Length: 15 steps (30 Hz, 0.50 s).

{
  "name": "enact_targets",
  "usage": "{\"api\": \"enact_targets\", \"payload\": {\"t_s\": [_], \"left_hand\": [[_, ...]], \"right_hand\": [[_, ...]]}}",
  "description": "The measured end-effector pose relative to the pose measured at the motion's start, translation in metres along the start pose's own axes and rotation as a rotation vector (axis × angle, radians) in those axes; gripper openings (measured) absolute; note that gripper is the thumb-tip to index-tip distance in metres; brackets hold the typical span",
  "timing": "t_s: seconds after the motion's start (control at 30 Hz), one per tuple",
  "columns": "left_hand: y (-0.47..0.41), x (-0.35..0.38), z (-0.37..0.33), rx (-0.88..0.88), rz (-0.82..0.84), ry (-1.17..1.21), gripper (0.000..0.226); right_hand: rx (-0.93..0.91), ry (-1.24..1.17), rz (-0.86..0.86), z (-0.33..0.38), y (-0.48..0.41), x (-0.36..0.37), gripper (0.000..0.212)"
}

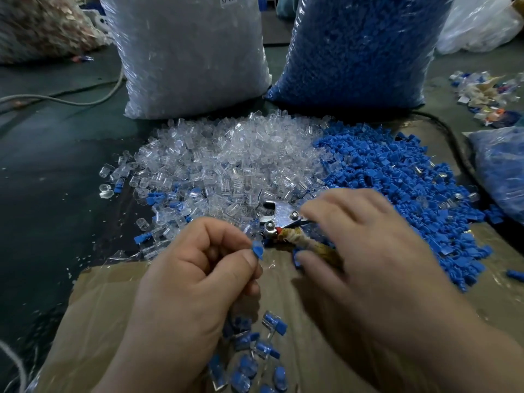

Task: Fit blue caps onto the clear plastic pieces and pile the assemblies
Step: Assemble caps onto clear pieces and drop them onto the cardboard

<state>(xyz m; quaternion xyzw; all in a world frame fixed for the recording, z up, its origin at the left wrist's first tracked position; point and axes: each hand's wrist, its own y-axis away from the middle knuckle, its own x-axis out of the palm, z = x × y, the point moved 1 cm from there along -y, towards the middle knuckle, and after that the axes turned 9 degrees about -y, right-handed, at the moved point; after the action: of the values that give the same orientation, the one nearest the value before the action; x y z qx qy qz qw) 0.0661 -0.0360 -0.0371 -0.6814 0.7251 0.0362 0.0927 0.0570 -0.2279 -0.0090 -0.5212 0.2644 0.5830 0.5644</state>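
Observation:
A heap of clear plastic pieces (224, 163) lies in the middle, with a heap of blue caps (397, 177) to its right. My left hand (198, 279) pinches a blue cap (258, 249) between thumb and forefinger, and a clear piece seems to sit with it. My right hand (368, 251) is blurred, fingers spread and relaxed over a metal tool (279, 218) with a rope-wrapped handle (309, 246); I cannot tell whether it grips the tool. Several finished assemblies (255, 355) lie piled on the cardboard (102, 307) below my hands.
A tall bag of clear pieces (192, 52) and a tall bag of blue caps (360, 49) stand behind the heaps. Another bag of blue parts (499, 171) lies at the right edge. A grey cable (65, 99) runs across the dark floor at the left. Scraps (487, 95) lie at the far right.

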Motion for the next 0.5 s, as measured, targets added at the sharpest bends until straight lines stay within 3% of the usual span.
{"api": "enact_targets", "payload": {"t_s": [0.1,0.17,0.4,0.5], "left_hand": [[-0.002,-0.002,0.001,-0.055,-0.011,0.085,0.020],[-0.003,-0.002,0.002,-0.081,-0.005,0.108,0.019],[-0.005,-0.001,0.003,-0.135,-0.006,0.144,0.007],[-0.005,-0.003,0.004,-0.137,-0.019,0.131,0.024]], "right_hand": [[0.237,0.196,0.268,-0.021,-0.005,-0.008,0.079],[0.247,0.204,0.330,-0.029,-0.004,-0.006,0.085],[0.213,0.266,0.237,-0.028,-0.012,-0.005,0.074],[0.215,0.146,0.112,-0.023,-0.011,-0.011,0.053]]}}
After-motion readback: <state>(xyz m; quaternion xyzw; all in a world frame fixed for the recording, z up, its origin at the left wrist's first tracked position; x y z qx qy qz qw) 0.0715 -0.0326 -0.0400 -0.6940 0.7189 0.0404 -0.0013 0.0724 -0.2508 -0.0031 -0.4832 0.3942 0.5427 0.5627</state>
